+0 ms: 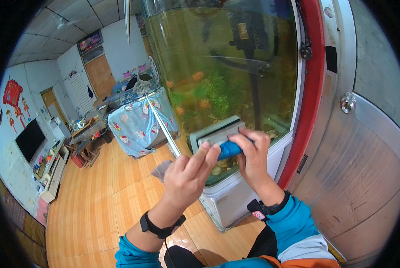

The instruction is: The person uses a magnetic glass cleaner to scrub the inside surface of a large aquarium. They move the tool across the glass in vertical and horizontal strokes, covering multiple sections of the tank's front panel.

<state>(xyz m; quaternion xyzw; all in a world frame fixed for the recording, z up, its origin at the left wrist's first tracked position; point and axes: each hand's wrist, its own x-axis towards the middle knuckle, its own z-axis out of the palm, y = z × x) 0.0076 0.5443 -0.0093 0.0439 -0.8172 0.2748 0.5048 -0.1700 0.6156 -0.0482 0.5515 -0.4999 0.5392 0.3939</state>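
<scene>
Both hands hold a flat grey block with a blue grip (229, 150), which looks like an aquarium glass cleaner, at the lower front of the fish tank (186, 50). The fingertips of my left hand (186, 179) pinch its lower left end. My right hand (256, 159) grips the right end and the blue part. Behind the block a pale green-grey edge (196, 136) shows; I cannot tell whether it is a second piece or a reflection. A grey, cloth-like thing (162, 170) sticks out beside my left hand; its hold is hidden.
The tank stands on a white base (225, 207). A door with a round knob (347, 103) and a red frame (312, 83) flank it at right. Left of the tank are a white pole (163, 125) and a table under a blue cloth (136, 129). Wooden-look floor (96, 201) spreads left.
</scene>
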